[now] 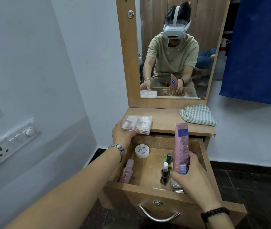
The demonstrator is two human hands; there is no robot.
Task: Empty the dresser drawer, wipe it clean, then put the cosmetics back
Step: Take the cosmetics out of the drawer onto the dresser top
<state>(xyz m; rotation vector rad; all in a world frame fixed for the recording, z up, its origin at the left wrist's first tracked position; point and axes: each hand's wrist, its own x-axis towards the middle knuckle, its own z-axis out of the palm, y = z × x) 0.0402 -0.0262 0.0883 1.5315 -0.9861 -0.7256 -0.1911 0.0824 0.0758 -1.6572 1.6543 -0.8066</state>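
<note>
the right hand (193, 175) grips a tall pink tube (181, 147) upright over the open drawer (148, 192). still in the drawer lie a pink bottle (127, 171), a white round jar (142, 151) and nail polish bottles (164, 176). farther off, the left hand (124, 133) clasps a clear plastic case (137, 124) on the dresser top (164, 119), near a checked cloth (197, 115).

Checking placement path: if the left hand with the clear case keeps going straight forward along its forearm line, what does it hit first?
Probably nothing solid at once: the left hand already holds the clear plastic case at the dresser top's front edge. Straight on, bare wood, then the mirror frame. Depth is uncertain.
</note>
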